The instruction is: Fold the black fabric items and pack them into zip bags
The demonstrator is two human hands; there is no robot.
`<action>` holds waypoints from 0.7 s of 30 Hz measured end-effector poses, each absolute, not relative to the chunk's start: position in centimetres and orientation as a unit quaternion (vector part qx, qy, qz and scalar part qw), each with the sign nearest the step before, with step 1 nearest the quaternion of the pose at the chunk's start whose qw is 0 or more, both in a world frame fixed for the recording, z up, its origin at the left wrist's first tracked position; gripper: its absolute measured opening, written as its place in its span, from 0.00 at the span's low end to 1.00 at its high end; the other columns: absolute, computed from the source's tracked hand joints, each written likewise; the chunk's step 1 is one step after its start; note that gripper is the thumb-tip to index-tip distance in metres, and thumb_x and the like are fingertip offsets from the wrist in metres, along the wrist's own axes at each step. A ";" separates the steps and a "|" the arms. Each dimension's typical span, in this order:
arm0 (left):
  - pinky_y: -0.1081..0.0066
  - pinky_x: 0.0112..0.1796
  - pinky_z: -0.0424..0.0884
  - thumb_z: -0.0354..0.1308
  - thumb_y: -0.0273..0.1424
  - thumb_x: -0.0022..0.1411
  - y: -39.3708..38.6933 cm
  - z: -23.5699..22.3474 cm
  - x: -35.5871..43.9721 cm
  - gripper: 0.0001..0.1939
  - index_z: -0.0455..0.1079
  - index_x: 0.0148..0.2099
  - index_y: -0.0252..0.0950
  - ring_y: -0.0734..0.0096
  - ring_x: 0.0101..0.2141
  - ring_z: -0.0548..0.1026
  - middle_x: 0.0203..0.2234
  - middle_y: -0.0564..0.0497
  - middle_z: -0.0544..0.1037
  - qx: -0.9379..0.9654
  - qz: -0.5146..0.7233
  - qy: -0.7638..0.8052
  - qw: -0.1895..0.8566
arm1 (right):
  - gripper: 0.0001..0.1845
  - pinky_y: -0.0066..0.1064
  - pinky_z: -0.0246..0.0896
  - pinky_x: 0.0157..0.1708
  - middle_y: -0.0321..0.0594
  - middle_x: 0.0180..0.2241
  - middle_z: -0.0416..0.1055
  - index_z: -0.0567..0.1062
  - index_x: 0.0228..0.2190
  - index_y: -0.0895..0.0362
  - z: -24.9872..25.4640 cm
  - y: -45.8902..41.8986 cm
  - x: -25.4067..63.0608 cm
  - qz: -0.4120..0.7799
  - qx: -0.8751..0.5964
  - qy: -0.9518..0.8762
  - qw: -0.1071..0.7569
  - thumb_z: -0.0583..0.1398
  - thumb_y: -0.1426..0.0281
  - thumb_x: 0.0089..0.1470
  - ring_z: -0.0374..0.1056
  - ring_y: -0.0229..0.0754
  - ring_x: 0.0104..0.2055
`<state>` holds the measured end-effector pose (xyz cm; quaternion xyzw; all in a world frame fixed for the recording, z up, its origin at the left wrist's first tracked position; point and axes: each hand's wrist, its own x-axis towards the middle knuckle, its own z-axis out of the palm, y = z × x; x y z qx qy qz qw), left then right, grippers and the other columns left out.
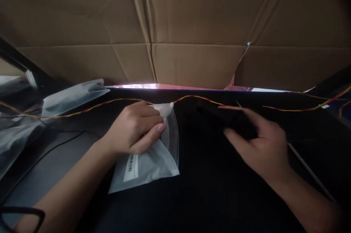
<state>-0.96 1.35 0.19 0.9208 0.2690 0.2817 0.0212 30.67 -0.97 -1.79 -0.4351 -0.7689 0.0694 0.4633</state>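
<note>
My left hand [141,127] is closed on a frosted plastic zip bag [160,161], gripping it near its upper part. A white label with a barcode [131,167] shows on the hanging part of the bag. What lies inside the bag cannot be made out. To the right, my right hand [260,141] is held with thumb and fingers spread apart, slightly blurred, over the black surface [208,189]. Darkness between its fingers hides any detail there. A twisted red and yellow wire [197,97] runs behind both hands, passing close to the right fingertips.
More frosted plastic bags [74,96] lie at the left. A thin black cable [46,156] curves over the grey surface there. Brown cardboard [197,64] stands across the back, with a bright gap under it. A thin pale rod or edge [309,171] slants beside the right wrist.
</note>
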 end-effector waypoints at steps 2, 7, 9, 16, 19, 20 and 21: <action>0.62 0.30 0.57 0.48 0.29 0.75 1.0 -0.4 0.1 0.19 0.55 0.28 0.41 0.68 0.22 0.61 0.22 0.56 0.61 0.914 0.293 0.278 0.037 | 0.21 0.37 0.79 0.52 0.35 0.48 0.86 0.80 0.52 0.49 -1.6 -1.2 30.8 0.048 -0.446 -0.746 0.492 0.66 0.78 0.59 0.83 0.47 0.49; 0.61 0.31 0.59 0.37 0.38 0.82 0.2 -1.4 2.2 0.25 0.57 0.29 0.41 0.66 0.25 0.62 0.23 0.54 0.64 0.896 0.335 0.279 0.087 | 0.23 0.46 0.68 0.63 0.43 0.59 0.80 0.76 0.60 0.54 -1.8 -2.6 29.3 0.131 -0.281 -0.908 0.280 0.65 0.72 0.64 0.73 0.52 0.63; 0.61 0.31 0.61 0.31 0.44 0.82 0.2 -1.7 2.5 0.29 0.59 0.30 0.40 0.65 0.26 0.63 0.24 0.52 0.65 0.908 0.319 0.248 0.109 | 0.27 0.53 0.58 0.70 0.45 0.65 0.75 0.74 0.64 0.54 -1.8 -3.0 28.6 0.178 -0.242 -0.934 0.193 0.66 0.62 0.67 0.64 0.57 0.71; 0.62 0.31 0.62 0.30 0.50 0.82 -0.6 -3.1 4.5 0.31 0.62 0.33 0.39 0.64 0.27 0.65 0.26 0.51 0.68 0.905 0.322 0.206 0.186 | 0.21 0.52 0.43 0.76 0.44 0.60 0.78 0.75 0.62 0.54 -1.8 -3.8 27.3 0.292 -0.222 -0.926 0.086 0.57 0.68 0.71 0.65 0.52 0.70; 0.63 0.32 0.63 0.32 0.50 0.82 -1.4 -3.2 5.8 0.30 0.60 0.32 0.40 0.66 0.27 0.65 0.25 0.52 0.66 0.847 0.417 0.231 0.235 | 0.20 0.53 0.50 0.73 0.45 0.60 0.78 0.75 0.60 0.54 -2.5 -4.0 26.6 0.264 -0.283 -0.911 0.144 0.54 0.71 0.73 0.64 0.51 0.71; 0.63 0.32 0.65 0.33 0.50 0.82 -1.5 -3.2 6.0 0.31 0.61 0.32 0.40 0.66 0.27 0.66 0.26 0.52 0.67 0.833 0.432 0.246 0.244 | 0.20 0.54 0.53 0.72 0.45 0.60 0.77 0.75 0.60 0.54 -2.8 -4.1 26.5 0.255 -0.301 -0.905 0.160 0.53 0.72 0.73 0.64 0.51 0.71; 0.63 0.34 0.67 0.33 0.51 0.82 -1.6 -3.0 6.0 0.31 0.64 0.35 0.39 0.65 0.29 0.67 0.27 0.51 0.69 0.828 0.432 0.260 0.247 | 0.19 0.54 0.54 0.70 0.45 0.61 0.77 0.75 0.60 0.53 -2.9 -4.1 26.4 0.247 -0.311 -0.902 0.170 0.54 0.72 0.73 0.64 0.52 0.70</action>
